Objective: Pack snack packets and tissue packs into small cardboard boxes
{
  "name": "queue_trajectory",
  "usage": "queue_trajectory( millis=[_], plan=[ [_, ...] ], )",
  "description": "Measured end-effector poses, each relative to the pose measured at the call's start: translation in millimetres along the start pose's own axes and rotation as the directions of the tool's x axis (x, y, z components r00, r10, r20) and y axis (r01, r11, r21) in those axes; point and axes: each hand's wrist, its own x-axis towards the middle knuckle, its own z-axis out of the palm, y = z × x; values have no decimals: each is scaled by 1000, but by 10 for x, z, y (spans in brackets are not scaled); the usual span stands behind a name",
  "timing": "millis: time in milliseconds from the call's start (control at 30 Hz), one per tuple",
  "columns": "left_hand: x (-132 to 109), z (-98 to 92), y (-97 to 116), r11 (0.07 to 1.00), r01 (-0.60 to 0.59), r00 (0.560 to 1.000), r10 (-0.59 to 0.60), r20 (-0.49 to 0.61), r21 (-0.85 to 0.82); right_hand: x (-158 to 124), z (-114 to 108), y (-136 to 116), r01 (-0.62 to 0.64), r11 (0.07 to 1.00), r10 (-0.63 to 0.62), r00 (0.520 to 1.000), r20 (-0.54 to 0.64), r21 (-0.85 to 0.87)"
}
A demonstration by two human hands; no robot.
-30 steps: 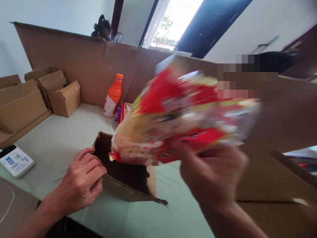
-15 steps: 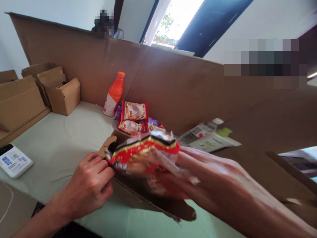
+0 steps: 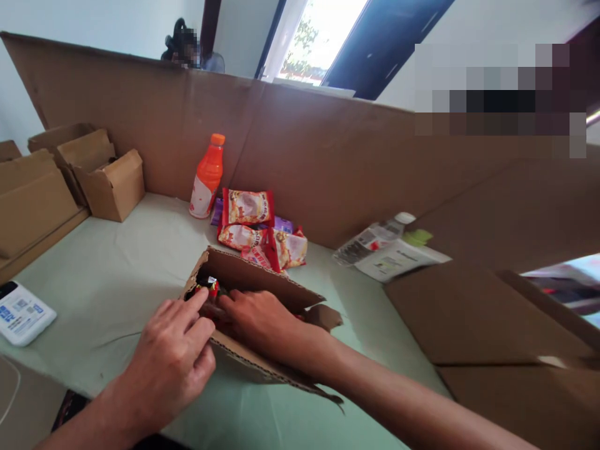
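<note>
A small open cardboard box [image 3: 262, 270] sits on the green cloth. At its left end my left hand [image 3: 175, 347] grips the near rim, its index finger stretched over the edge toward a red, black and gold snack packet [image 3: 212, 286] inside. My right hand [image 3: 257, 319] reaches down into the box against the packet; its fingertips are hidden, so I cannot see whether they grip it. Most of the packet lies below the walls and under this hand.
Behind the box lie several red and purple snack packets [image 3: 248, 207], with an orange bottle [image 3: 206, 178] upright beside them. A clear bottle [image 3: 375, 240] and a white pouch [image 3: 398, 259] lie at right. Left are cardboard boxes [image 3: 110, 184] and a white device [image 3: 25, 315].
My right hand has lowered the snack packet from above the box down into it. My left index finger has straightened over the rim. The view has shifted slightly.
</note>
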Motion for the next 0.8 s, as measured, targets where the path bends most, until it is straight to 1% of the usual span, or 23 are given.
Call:
queue_trajectory(
  millis=[100,200,267,333,367,433,467,533,600,633,667,700,733,767,800],
  plan=[
    [10,3,-13,1000,-20,1000,20,-7,-24,-7,18,81,75,995,-76,997,14,64],
    [25,6,-21,998,-37,999,36,-9,-50,-17,13,118,84,988,-87,996,23,133],
    [32,3,-24,998,-39,999,39,-9,-58,-28,-19,115,84,985,-89,996,28,148],
    [32,-2,-28,997,-34,999,34,-6,-69,-67,-84,106,99,988,-101,995,5,118],
    [29,-5,-29,997,-31,1000,30,-6,-78,-97,-120,101,90,992,-89,996,-24,92],
    [22,-8,-28,995,-30,1000,30,-5,-97,-155,-166,92,30,999,-26,995,-93,39],
    [19,-8,-26,994,-32,999,32,-3,-101,-172,-167,88,4,1000,-3,995,-103,16],
    [20,-7,-17,995,-33,999,34,2,-97,-170,-131,80,9,1000,-9,998,-55,-13],
    [30,-5,0,996,-22,1000,24,14,-88,-136,-92,87,69,998,-68,997,22,-9],
    [36,-3,11,996,-17,1000,19,17,-85,-125,-90,104,84,996,-84,996,39,9],
    [42,0,22,996,-16,1000,18,21,-82,-129,-106,133,79,996,-80,996,32,36],
    [46,4,34,997,-20,999,22,24,-79,-156,-139,177,61,996,-60,998,-4,72],
    [48,8,46,997,-28,999,31,27,-78,-212,-182,232,43,993,-35,996,-77,112],
    [47,11,56,996,-38,999,40,25,-78,-301,-226,296,31,987,-3,984,-179,158],
    [41,13,64,995,-47,999,48,14,-83,-420,-261,363,20,979,44,952,-303,205]
  ],
)
